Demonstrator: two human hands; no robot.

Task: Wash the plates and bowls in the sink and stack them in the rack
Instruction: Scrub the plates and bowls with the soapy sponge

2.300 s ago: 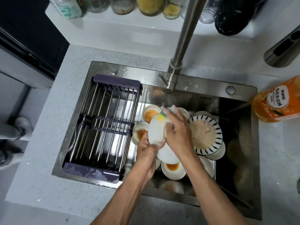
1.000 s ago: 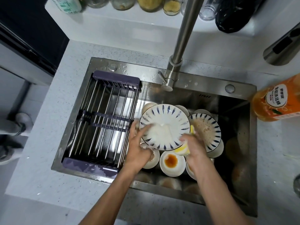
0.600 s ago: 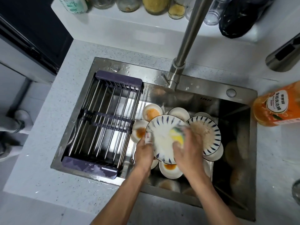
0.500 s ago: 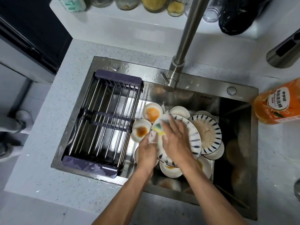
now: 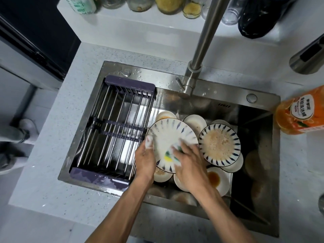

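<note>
Now, line by line:
Left hand [image 5: 145,159]: grips the left rim of the striped plate [image 5: 170,135], soapy thumb on its face.
Right hand [image 5: 188,163]: curled over a yellow-green sponge [image 5: 169,156], pressing it on the plate's lower face.
Striped plate: held tilted above the dirty dishes in the sink [image 5: 201,102].
Second striped plate [image 5: 220,143]: just right, foamy, lying on small bowls.
Sauce-stained bowl [image 5: 217,178]: under the right wrist.
Rack [image 5: 114,130]: spans the sink's left half, holds no dishes.
Detergent bottle [image 5: 301,111]: on the counter, right.

A pale speckled countertop [image 5: 57,155] meets a white ledge [image 5: 143,20] crowded with jars [image 5: 168,4]
</note>
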